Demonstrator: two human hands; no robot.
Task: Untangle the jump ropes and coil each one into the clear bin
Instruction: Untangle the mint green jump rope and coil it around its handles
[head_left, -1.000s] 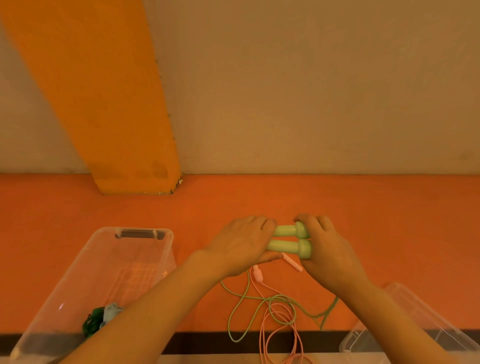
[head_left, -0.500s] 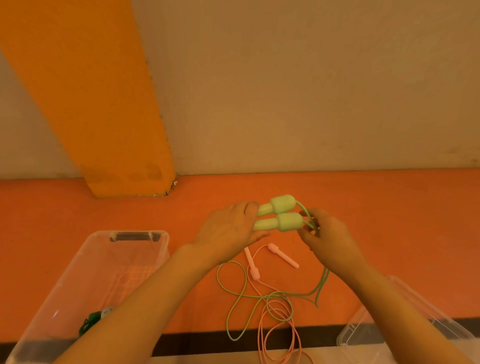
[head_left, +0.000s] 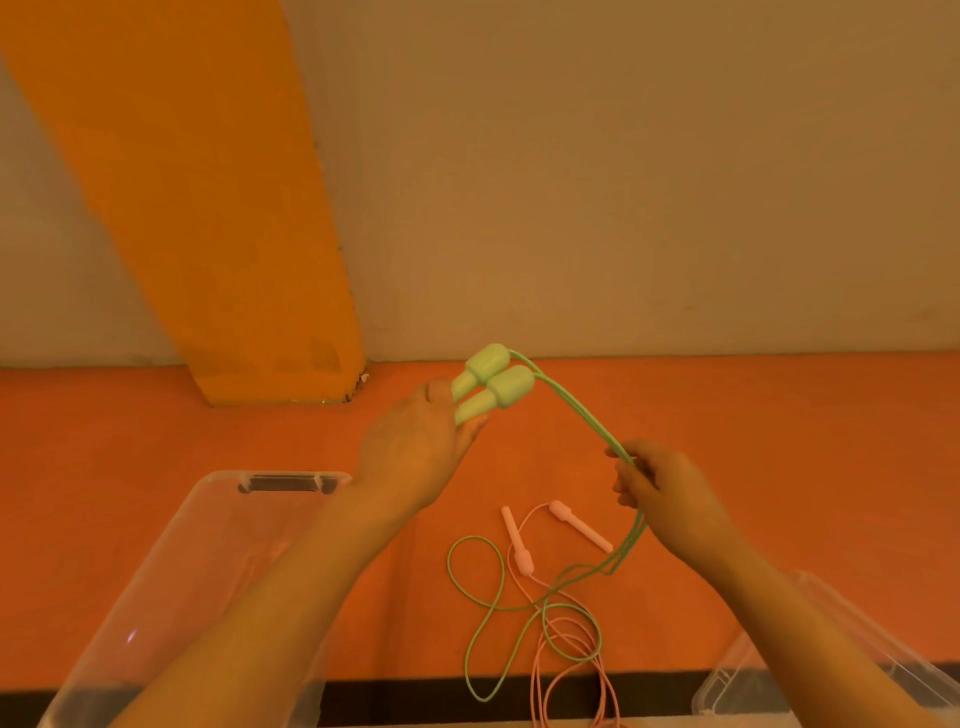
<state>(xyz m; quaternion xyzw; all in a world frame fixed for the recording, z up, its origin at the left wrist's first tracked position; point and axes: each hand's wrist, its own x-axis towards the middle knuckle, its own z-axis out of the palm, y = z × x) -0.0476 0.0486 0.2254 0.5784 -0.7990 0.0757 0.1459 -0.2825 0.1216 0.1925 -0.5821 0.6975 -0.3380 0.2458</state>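
Holding both green handles (head_left: 491, 382) side by side, the left hand (head_left: 410, 457) had its fingers curled round their thin ends, well above the orange surface (head_left: 779, 441). The right hand (head_left: 670, 493) pinched the doubled green rope (head_left: 576, 410) a little way down from the handles, so the two strands ran taut between the hands. Below the right hand the green rope dropped to the surface and looped across the pink rope (head_left: 566, 660), whose two pink handles (head_left: 576, 525) lay near the middle.

To do this step well, I judged the right hand should slide along the paired strands, keeping them together, and lift the green loops clear of the pink one before winding.

The clear bin (head_left: 171, 582) stood at the near left, just beside the left forearm, its far rim close to the left wrist. A second clear container (head_left: 841, 649) sat at the near right under the right forearm. A dark strip marked the near edge of the surface, and both ropes trailed over it. The open room lay far and to the right.
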